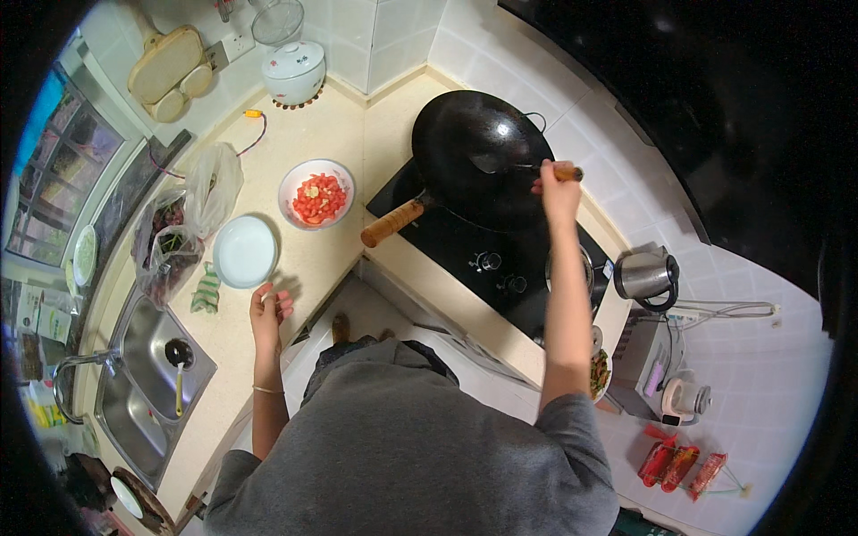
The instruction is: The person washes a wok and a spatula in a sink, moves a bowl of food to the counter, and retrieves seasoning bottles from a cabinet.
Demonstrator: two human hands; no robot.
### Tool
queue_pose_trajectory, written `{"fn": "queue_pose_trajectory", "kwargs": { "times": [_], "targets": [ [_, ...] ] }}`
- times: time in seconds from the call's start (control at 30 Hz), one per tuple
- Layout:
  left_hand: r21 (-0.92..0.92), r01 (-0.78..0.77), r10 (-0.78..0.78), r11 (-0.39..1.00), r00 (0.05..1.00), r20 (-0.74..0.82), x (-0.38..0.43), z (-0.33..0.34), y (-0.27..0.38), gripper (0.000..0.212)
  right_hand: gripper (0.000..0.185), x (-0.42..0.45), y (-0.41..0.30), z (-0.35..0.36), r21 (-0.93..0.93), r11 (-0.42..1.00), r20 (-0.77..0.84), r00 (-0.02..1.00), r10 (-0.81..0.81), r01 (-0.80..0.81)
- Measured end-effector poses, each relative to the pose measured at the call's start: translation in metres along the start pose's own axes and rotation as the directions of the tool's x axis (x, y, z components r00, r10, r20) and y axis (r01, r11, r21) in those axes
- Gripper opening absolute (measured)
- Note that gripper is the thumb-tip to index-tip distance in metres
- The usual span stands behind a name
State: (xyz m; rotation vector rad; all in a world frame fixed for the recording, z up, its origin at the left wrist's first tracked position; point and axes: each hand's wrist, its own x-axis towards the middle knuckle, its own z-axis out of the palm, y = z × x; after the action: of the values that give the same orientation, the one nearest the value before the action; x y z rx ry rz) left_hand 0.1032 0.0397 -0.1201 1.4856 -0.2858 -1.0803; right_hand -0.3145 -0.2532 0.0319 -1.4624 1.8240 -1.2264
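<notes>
My right hand (558, 194) grips the wooden-ended handle of a metal wok spatula (526, 167). The spatula's blade rests low inside a black wok (462, 134), which sits on the black glass hob (456, 251). Toward the counter corner points the wok's wooden handle (394, 222). My left hand (270, 311) is empty, its fingers apart and loosely curled, just beside the near edge of a pale, shallow dish (245, 252). Whether a fingertip touches that dish I cannot tell. Beyond it stands a white bowl (287, 175) of chopped tomato (318, 201) with pale minced bits on top.
Plastic bags (213, 184) of vegetables and a green-striped packet (206, 289) lie left of the dish. A steel double sink (151, 335) holds a yellow-handled brush (179, 388). A lidded white pot (293, 74) stands at the back. An electric kettle (643, 278) stands right of the hob.
</notes>
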Motion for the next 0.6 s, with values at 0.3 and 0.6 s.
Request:
{"fn": "queue_pose_trajectory", "kwargs": {
  "times": [0.3,0.6],
  "targets": [
    [0.054,-0.017,0.009,0.998,0.990,0.143,0.033,0.001,0.028,0.026,0.039,-0.043,-0.057,-0.022,-0.394,0.534,0.588,0.651,-0.480,0.748],
    [0.124,-0.056,0.009,0.991,0.937,0.350,0.049,0.037,0.049,0.026,0.032,-0.140,-0.018,0.018,-0.564,0.391,0.555,0.684,-0.473,0.727]
  ]
}}
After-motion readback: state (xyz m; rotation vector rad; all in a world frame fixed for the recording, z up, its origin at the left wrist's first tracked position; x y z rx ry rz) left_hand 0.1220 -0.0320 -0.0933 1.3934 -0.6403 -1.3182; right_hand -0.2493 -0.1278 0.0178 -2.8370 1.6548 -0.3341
